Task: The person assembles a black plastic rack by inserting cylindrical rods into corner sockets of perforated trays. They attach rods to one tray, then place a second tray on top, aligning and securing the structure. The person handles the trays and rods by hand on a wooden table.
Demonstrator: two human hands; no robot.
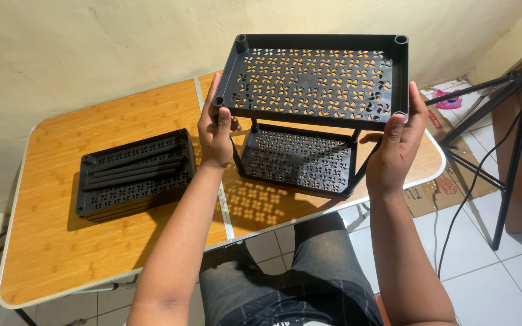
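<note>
Above wooden table [49, 241], left hand [215, 136] and right hand [397, 148], fingers curled around black rack's top shelf [315, 75], forearms raised.

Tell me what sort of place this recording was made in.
Most likely a room in a home, used as a makeshift work spot. A folding wooden-topped table stands against a plain wall on a white tiled floor, with flattened cardboard and a black tripod stand beside it.

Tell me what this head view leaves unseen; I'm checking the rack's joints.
- Far posts under the top shelf: hidden by that shelf.
- Lower shelf back edge: covered by the top shelf.
- Near corners: covered by left hand and right hand.
- Spare tray underside: hidden against the table.
</note>
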